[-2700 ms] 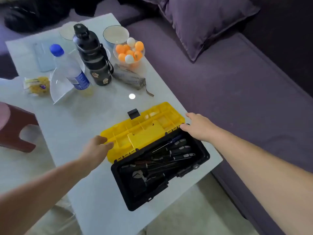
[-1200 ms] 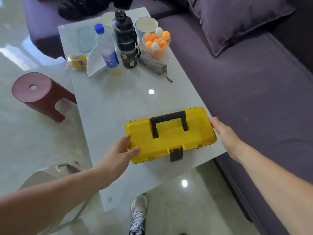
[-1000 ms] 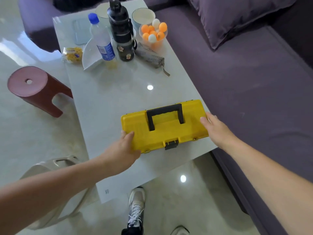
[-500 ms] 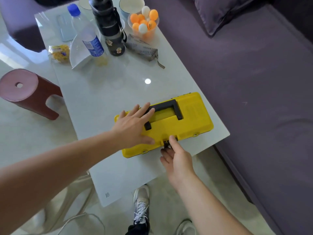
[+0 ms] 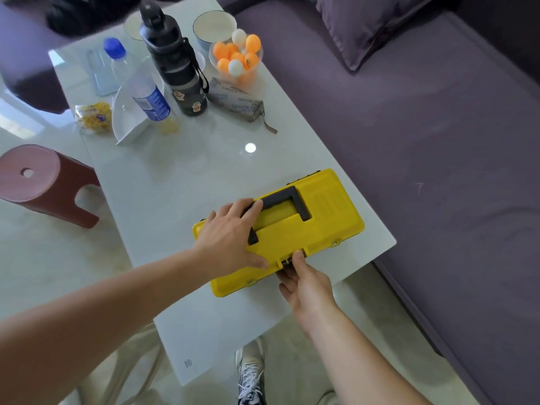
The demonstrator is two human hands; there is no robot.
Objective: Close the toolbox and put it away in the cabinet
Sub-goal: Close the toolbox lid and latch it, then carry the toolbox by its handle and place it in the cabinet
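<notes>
The yellow toolbox [image 5: 315,229] lies on the white glass table [image 5: 181,182] near its right front corner, lid down, its black handle [image 5: 287,200] folded flat. My left hand [image 5: 230,235] rests flat on the left part of the lid, fingers spread and reaching the handle's end. My right hand [image 5: 304,279] is at the box's front edge, thumb pressed on the black latch [image 5: 287,260], fingers under it. No cabinet is in view.
At the table's far end stand a black flask [image 5: 175,65], a water bottle [image 5: 140,86], a bowl of orange and white balls [image 5: 236,59], a white dish [image 5: 128,118] and a pouch [image 5: 239,100]. A purple sofa [image 5: 438,141] runs along the right. A red stool [image 5: 43,182] stands left.
The open lid was swung shut. My hands left the box's ends: the left now lies on the lid, the right is at the front latch. The box has hardly moved in the last half second.
</notes>
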